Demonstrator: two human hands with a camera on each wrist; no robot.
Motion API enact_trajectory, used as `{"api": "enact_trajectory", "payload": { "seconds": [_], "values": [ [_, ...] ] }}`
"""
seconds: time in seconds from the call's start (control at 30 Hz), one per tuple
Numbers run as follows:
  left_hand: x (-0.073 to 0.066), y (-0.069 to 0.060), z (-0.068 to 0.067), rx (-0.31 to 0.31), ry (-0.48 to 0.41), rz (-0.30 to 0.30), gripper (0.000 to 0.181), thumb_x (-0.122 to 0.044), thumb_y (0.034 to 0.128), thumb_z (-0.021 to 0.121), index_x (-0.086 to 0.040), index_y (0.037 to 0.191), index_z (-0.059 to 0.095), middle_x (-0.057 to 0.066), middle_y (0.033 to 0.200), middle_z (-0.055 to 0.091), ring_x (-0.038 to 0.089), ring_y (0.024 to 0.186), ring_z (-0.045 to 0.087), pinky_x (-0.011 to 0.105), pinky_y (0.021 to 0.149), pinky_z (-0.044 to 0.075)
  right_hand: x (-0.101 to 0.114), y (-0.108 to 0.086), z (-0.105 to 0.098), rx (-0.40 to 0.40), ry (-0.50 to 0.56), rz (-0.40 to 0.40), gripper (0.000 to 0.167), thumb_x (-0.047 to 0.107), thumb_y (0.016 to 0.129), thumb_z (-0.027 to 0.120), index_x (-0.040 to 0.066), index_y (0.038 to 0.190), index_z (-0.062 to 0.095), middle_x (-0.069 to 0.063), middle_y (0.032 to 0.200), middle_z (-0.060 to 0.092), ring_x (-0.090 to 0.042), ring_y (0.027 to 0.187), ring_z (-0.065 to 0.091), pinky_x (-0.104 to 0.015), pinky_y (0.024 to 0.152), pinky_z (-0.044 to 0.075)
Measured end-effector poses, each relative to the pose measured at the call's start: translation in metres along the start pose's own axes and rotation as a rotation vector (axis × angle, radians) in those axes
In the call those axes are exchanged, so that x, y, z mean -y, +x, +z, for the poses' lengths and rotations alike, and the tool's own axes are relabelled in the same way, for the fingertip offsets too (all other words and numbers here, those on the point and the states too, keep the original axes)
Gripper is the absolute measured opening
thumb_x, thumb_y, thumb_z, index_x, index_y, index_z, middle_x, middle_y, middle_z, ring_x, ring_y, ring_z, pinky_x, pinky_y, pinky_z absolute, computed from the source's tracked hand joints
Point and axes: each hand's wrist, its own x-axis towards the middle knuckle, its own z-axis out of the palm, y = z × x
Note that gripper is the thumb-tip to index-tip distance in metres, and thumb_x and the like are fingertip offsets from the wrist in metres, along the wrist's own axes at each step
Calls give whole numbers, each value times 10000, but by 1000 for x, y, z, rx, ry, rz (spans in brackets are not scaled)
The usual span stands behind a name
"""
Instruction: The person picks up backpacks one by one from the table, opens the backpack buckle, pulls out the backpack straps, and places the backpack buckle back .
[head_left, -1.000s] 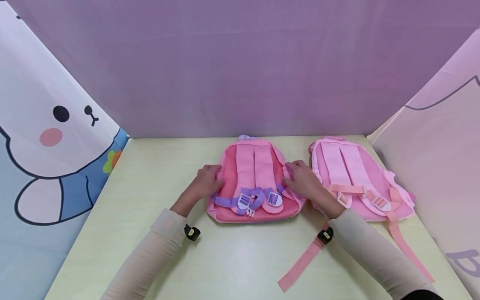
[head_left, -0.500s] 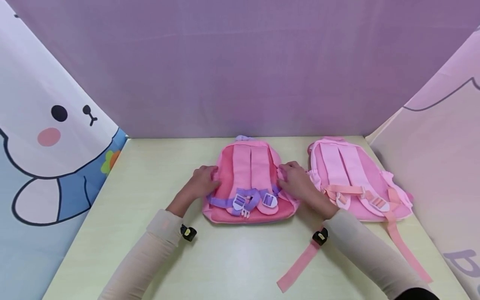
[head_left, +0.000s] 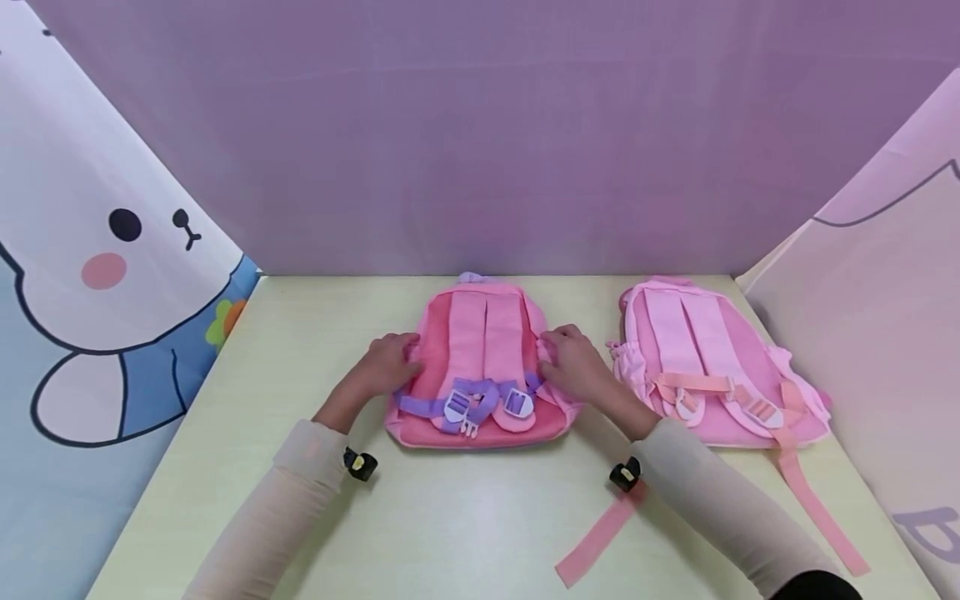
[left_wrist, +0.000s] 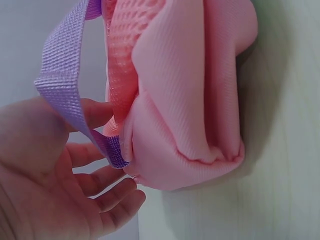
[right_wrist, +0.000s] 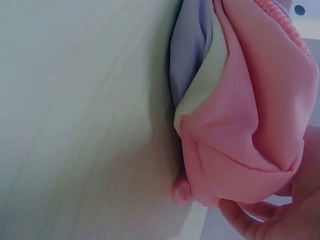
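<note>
Leftward along the table (head_left: 457, 525), away from the paler backpack (head_left: 708, 337), the deeper-pink backpack (head_left: 468, 342) had shifted, lying flat between left hand (head_left: 382, 365) and right hand (head_left: 577, 362), which pinched its opposite sides between thumb and fingers, the left's spread, presumably to keep it square.

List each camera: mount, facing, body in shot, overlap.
Head: on the head, forward and down at the purple-strapped backpack and other pink backpack; sleeves, left hand and right hand show.
Left wrist: on that wrist, facing the purple-strapped backpack's left side; left hand shows.
Right wrist: on that wrist, facing its right side; right hand at lower right.
All three share that backpack and the table.
</note>
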Motion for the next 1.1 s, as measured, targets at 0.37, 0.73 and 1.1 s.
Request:
{"api": "enact_trajectory", "payload": {
  "seconds": [0.37, 0.73, 1.1],
  "values": [
    [24, -9, -20, -4, 27, 6, 587, -186, 980, 605, 60, 1486, 439, 293, 1353, 578, 453, 1281, 521, 582, 1066, 452, 24, 10, 13, 17, 46, -20, 556, 212, 925, 693, -22, 1411, 560, -252, 1389, 550, -374, 1181, 608, -490, 1003, 530],
    [46, -16, -41, 64, 29, -103, 605, -176, 991, 572, 32, 1526, 381, 267, 1311, 560, 386, 1157, 531, 558, 1014, 499, 48, 18, 29, 41, 109, -22, 540, 209, 944, 686, -2, 1424, 556, -204, 1412, 537, -322, 1221, 594, -458, 1037, 515],
    [70, -27, -66, 90, 60, -182, 607, -153, 1007, 529, 43, 1545, 328, 308, 1388, 497, 426, 1216, 486, 597, 1052, 472, 77, 29, 45, 37, 177, -111, 510, 181, 923, 696, -10, 1384, 591, -204, 1394, 546, -329, 1266, 576, -452, 1097, 479]
  ]
}}
